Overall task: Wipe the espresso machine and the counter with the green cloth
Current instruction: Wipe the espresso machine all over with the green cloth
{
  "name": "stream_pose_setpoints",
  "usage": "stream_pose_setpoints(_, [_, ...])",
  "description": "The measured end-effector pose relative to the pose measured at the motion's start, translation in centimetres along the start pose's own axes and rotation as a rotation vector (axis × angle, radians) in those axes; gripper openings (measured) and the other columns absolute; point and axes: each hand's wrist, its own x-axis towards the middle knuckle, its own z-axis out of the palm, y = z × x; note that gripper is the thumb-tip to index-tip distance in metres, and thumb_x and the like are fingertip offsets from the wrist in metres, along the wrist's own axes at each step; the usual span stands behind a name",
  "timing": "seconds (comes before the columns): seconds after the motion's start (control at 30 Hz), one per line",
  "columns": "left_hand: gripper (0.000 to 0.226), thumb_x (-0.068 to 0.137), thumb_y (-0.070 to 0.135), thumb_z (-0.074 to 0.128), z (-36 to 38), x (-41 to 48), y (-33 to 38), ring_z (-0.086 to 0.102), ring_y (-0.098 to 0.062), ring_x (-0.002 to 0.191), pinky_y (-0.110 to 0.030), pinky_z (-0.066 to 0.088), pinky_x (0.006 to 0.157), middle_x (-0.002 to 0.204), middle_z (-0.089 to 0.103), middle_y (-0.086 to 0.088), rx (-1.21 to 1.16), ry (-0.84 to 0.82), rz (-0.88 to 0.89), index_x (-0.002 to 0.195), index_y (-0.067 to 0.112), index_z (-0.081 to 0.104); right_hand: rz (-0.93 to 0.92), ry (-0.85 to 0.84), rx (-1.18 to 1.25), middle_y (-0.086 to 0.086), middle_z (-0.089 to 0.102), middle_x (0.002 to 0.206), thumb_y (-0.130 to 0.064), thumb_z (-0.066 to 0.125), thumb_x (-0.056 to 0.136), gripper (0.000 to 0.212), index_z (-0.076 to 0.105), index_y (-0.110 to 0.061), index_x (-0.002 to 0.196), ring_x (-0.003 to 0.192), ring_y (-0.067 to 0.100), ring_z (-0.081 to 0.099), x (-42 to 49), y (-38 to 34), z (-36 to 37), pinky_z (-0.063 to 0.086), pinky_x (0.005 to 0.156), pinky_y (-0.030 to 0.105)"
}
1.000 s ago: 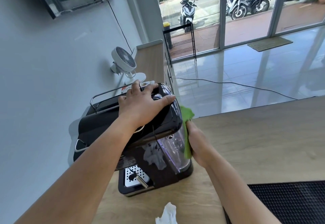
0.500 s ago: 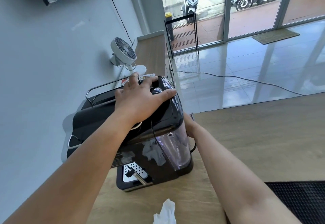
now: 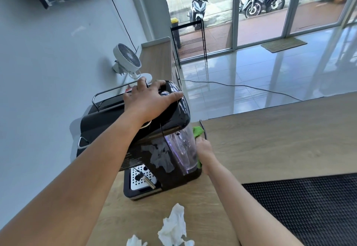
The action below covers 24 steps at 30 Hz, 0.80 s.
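A black espresso machine (image 3: pixel 108 122) with a clear water tank (image 3: pixel 181 149) stands on the wooden counter (image 3: pixel 270 139). My left hand (image 3: pixel 150 100) lies on the machine's top with fingers spread. My right hand (image 3: pixel 204 149) holds the green cloth (image 3: pixel 198 131) against the machine's right side, next to the tank. Most of the cloth is hidden between hand and machine; a green corner sticks up above my fingers.
Crumpled white tissues (image 3: pixel 173 224) lie on the counter in front of the machine. A black rubber mat (image 3: pixel 309 207) covers the counter at the right. A white fan (image 3: pixel 127 60) stands behind the machine by the wall. The machine's black cord (image 3: pixel 204 129) runs beside the cloth.
My right hand went behind the machine's right side, hiding the cloth, then came back toward me. The green cloth shows again, lower on the side. My left hand has stayed on top.
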Motion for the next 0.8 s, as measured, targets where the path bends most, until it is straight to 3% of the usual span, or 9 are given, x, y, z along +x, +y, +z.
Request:
stream_pose_setpoints(0.07, [0.078,0.070,0.089,0.037,0.0,-0.1,0.0,0.016,-0.026,0.145,-0.048,0.008,0.114,0.158,0.013,-0.004,0.002,-0.005,0.004,0.137,0.049,0.038,-0.138,0.081,0.060,0.008,0.058,0.077,-0.025,0.034,0.105,0.036,0.060,-0.007,0.088,0.071,0.021,0.052,-1.9,1.5,-0.1,0.041,0.066,0.034])
stream_pose_setpoints(0.17, [0.081,0.069,0.090,0.035,0.0,-0.2,0.0,0.016,-0.027,0.145,-0.050,0.008,0.116,0.158,0.013,-0.005,0.003,-0.013,0.010,0.138,0.048,0.037,-0.248,0.194,0.098,0.002,0.069,0.097,-0.029,0.036,0.105,0.034,0.066,-0.016,0.115,0.088,0.019,0.063,-4.3,5.8,0.4,0.049,0.081,0.035])
stream_pose_setpoints(0.23, [0.084,0.068,0.091,0.034,-0.1,-0.2,-0.1,0.016,-0.027,0.145,-0.052,0.007,0.116,0.158,0.013,-0.004,-0.002,-0.011,0.010,0.139,0.047,0.037,-0.260,0.244,0.007,0.000,0.067,0.118,-0.030,0.036,0.105,0.037,0.055,-0.025,0.137,0.106,0.019,0.062,-5.2,9.2,1.3,0.050,0.094,0.038])
stream_pose_setpoints(0.3, [0.084,0.067,0.092,0.034,-0.1,-0.1,-0.1,0.015,-0.026,0.145,-0.054,0.007,0.116,0.158,0.014,-0.004,-0.005,-0.009,0.009,0.138,0.047,0.037,-0.304,0.262,-0.085,-0.009,0.054,0.143,-0.032,0.037,0.104,0.046,0.036,-0.038,0.149,0.127,0.017,0.053,-6.1,11.4,2.1,0.046,0.104,0.042])
stream_pose_setpoints(0.43, [0.084,0.067,0.091,0.035,0.0,-0.2,-0.2,0.014,-0.027,0.146,-0.055,0.007,0.115,0.158,0.013,-0.006,-0.008,-0.015,0.006,0.138,0.046,0.038,-0.382,0.302,-0.175,-0.022,0.032,0.153,-0.017,0.045,0.102,0.055,0.030,-0.043,0.148,0.138,0.005,0.035,-7.9,12.9,3.3,0.037,0.113,0.036])
stream_pose_setpoints(0.53, [0.084,0.067,0.091,0.035,0.0,-0.2,-0.2,0.013,-0.027,0.146,-0.055,0.007,0.115,0.159,0.013,-0.006,-0.020,-0.017,0.007,0.138,0.046,0.039,-0.476,0.335,-0.300,-0.018,0.027,0.154,-0.007,0.058,0.095,0.062,0.036,-0.040,0.142,0.138,0.004,0.028,-8.8,14.4,4.1,0.033,0.116,0.038])
stream_pose_setpoints(0.7, [0.085,0.069,0.090,0.036,-0.1,-0.5,-0.2,0.012,-0.028,0.146,-0.053,0.007,0.115,0.159,0.012,-0.007,-0.024,-0.025,0.011,0.141,0.044,0.037,-0.602,0.283,-0.459,-0.017,0.045,0.140,0.006,0.065,0.081,0.057,0.062,-0.024,0.131,0.129,0.008,0.040,-9.4,16.0,3.9,0.037,0.113,0.043])
stream_pose_setpoints(0.8, [0.086,0.068,0.090,0.036,-0.1,-0.5,-0.2,0.013,-0.029,0.146,-0.054,0.007,0.115,0.159,0.012,-0.007,-0.025,-0.022,0.009,0.140,0.044,0.037,-0.530,0.224,-0.286,-0.012,0.055,0.132,0.005,0.060,0.085,0.051,0.065,-0.029,0.122,0.122,0.008,0.052,-10.4,14.4,2.5,0.044,0.108,0.037])
